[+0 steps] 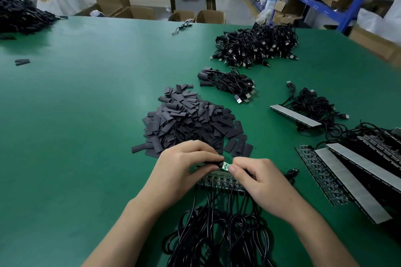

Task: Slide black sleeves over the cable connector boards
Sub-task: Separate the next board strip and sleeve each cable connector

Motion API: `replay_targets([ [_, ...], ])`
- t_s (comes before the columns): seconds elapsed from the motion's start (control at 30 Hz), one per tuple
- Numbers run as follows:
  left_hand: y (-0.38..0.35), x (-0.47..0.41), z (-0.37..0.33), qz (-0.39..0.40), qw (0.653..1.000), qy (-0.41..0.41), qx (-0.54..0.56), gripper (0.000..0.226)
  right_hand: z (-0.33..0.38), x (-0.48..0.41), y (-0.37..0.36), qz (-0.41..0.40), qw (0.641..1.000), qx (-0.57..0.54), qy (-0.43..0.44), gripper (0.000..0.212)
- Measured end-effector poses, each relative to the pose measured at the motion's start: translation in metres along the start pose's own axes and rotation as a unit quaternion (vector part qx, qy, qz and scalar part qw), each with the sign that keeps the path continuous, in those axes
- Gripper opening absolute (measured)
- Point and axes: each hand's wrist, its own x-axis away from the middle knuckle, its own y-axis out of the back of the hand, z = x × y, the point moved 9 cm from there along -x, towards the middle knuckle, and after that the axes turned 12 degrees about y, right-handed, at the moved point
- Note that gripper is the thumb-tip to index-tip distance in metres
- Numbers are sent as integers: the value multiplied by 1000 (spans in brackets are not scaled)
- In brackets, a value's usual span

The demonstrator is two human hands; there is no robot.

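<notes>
table mat (pixel 86 115): green, smooth, matt | sleeves (pixel 186 119): black, matt | cables (pixel 217 234): black, glossy

Bench (pixel 76 115) open 8 to 11 o'clock. Sleeve pile (pixel 188 121) blocks 12, cable heaps (pixel 256 45) 1, board strips (pixel 351 180) 3, cable tangle (pixel 217 234) 6.

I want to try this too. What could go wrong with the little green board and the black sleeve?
The small board could enter the black sleeve crooked and jam. The tangled cables below might tug it, or drag the board row askew.
</notes>
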Motion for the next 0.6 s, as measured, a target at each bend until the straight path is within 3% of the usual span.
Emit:
replay_targets([
  [0.6,0,1,2,-16,999,28,21,23,2,1,3,2,999,-33,5,42],
])
